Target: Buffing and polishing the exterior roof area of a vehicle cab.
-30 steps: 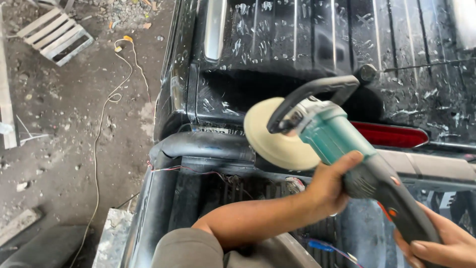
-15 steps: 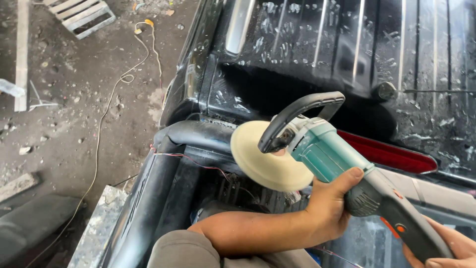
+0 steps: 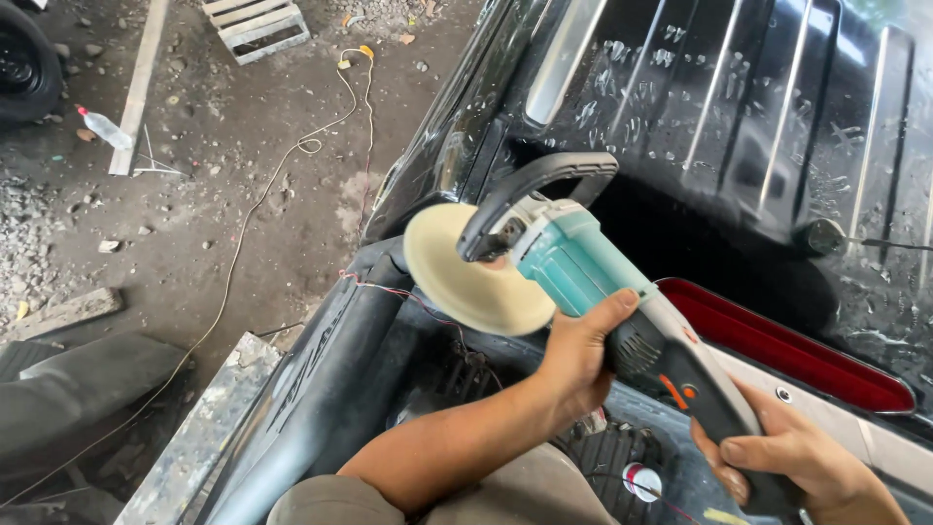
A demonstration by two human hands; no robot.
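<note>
I hold a teal and grey power polisher (image 3: 593, 277) above the back of a black vehicle (image 3: 739, 126). Its cream round pad (image 3: 457, 272) faces left and its black loop handle (image 3: 530, 190) arches over the head. My left hand (image 3: 578, 355) wraps the polisher's body just behind the teal housing. My right hand (image 3: 797, 457) grips the dark rear handle near the orange switch. The pad hangs in the air, apart from the black ribbed panel, which is streaked with whitish residue.
A red lamp strip (image 3: 777, 345) runs below the panel. On the dirt floor to the left lie a thin cable (image 3: 243, 262), a wooden pallet (image 3: 258, 24), a plank (image 3: 136, 87), a plastic bottle (image 3: 105, 126) and a tyre (image 3: 24, 58).
The polisher and both hands have shifted left and slightly down in view, and the camera has swung so more of the floor and roof panel show.
</note>
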